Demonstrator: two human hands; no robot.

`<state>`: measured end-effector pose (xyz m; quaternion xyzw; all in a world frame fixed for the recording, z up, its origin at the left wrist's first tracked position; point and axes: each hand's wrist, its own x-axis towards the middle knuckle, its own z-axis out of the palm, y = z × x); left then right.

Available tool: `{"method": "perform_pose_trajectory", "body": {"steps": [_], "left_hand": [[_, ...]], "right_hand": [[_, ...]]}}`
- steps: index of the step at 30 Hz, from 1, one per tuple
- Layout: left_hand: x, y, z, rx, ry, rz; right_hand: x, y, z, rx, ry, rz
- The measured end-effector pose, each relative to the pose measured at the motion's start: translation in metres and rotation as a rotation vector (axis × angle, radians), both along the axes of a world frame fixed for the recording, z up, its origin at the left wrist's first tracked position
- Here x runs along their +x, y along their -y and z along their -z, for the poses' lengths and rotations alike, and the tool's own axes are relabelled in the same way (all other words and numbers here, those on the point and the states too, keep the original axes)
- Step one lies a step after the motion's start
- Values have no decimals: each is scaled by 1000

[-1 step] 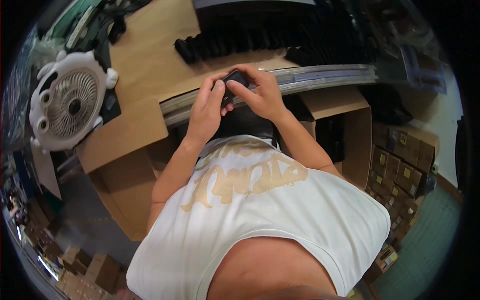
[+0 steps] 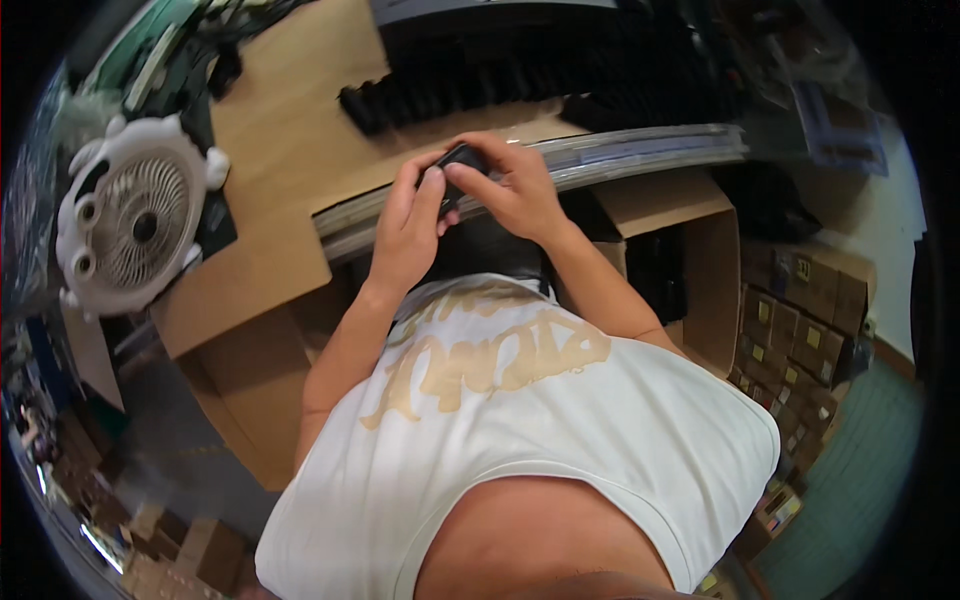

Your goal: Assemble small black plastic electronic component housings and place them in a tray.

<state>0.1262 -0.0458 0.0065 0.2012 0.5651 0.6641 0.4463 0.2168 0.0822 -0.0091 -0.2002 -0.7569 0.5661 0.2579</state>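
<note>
Between both hands, just in front of the table's near edge, is a small black flat object [image 2: 462,157] with rounded corners; its exact kind is hard to make out. Curled around its left side, my left hand [image 2: 408,222] has the thumb resting on it. My right hand [image 2: 516,188] grips the other side, thumb laid across the face and fingers behind. The fingers cover much of the object. Beyond them, a row of similar-looking black pieces [image 2: 440,100] lies on the brown cardboard-covered table [image 2: 290,130].
A white animal-shaped fan [image 2: 135,225] stands at the left. Below the table edge are an open cardboard box [image 2: 240,390] on the left and another box [image 2: 712,290] on the right, with dark items inside. Stacked cartons [image 2: 800,330] line the right side.
The whole view has shifted slightly, with the table and fan tilting a little. Both hands keep their hold on the black object, with hardly any change in pose.
</note>
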Motion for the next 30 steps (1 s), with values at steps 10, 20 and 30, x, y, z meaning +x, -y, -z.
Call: {"method": "perform_pose_trajectory", "body": {"steps": [10, 20, 30], "left_hand": [[7, -37, 6, -82, 83, 53], [15, -49, 7, -120, -168, 200], [-22, 26, 14, -163, -66, 49]], "right_hand": [[43, -25, -23, 683, -20, 18], [58, -77, 24, 655, 139, 424], [63, -118, 23, 784, 428, 352]]}}
